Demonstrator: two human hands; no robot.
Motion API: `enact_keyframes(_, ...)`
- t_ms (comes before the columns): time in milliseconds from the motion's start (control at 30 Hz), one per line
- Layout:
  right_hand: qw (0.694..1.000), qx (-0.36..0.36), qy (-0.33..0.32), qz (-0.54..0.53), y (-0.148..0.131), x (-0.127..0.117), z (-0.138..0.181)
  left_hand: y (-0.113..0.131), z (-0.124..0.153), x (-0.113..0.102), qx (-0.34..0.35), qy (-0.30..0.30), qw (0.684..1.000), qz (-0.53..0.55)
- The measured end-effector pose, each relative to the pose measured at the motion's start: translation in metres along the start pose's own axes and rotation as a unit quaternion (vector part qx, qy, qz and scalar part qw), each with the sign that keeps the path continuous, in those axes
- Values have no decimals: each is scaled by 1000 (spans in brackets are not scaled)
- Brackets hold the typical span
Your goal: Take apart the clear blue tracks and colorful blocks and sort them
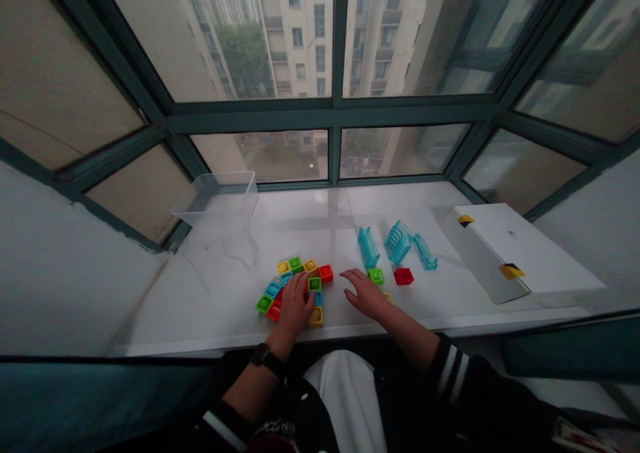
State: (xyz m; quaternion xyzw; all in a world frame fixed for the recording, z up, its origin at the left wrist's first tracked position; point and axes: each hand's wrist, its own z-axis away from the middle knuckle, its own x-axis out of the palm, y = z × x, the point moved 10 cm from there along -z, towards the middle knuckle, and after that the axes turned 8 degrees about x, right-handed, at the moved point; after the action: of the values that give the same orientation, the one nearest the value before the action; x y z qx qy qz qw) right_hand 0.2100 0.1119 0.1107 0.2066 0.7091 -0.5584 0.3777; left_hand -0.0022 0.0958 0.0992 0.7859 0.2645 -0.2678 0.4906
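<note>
Bright plastic blocks in red, green, yellow and blue form a tight cluster on the white sill; a green block (265,304) marks its left edge and a red block (326,274) its right. My left hand (296,304) rests over the middle of the cluster, fingers curved and thumb apart, covering some blocks. To the right of the cluster, my right hand (367,295) is open with fingers spread and nothing in it. Beside it sit another green block (376,276) and a yellow block (389,298), mostly hidden by the hand. A loose red block (404,276) lies farther right.
Several translucent blue ribbed pieces (369,247) lie behind the loose blocks. A clear plastic bin (220,200) stands at the back left. On the right is a white box (520,253) with yellow-and-black corner tabs. Green-framed windows (330,114) border the sill (200,306).
</note>
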Motion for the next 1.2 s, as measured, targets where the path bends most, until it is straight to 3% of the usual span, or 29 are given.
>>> enact_keyframes(200,997,16,-59,38,-2,51,-36,-3,-4,23,-5,-41,997,-64)
enact_keyframes(367,992,32,-80,88,-5,63,-49,1,-2,27,17,-66,995,-69)
enact_keyframes(567,985,71,-48,150,-5,45,-45,13,0,26,41,-82,993,-68)
enact_keyframes(767,980,96,-71,156,1,36,-31,11,1,29,34,-71,995,-64)
enact_keyframes(867,991,80,-52,99,-2,23,-25,9,0,30,36,-66,995,-72)
enact_keyframes(1033,991,51,11,-124,-4,-14,-10,15,-4,22,35,-64,993,-92)
enact_keyframes(1100,983,38,23,-179,-7,-27,-2,23,-6,12,27,-29,998,-54)
enact_keyframes(1200,982,11,41,-185,-19,-40,12,31,-5,8,-21,-15,995,97)
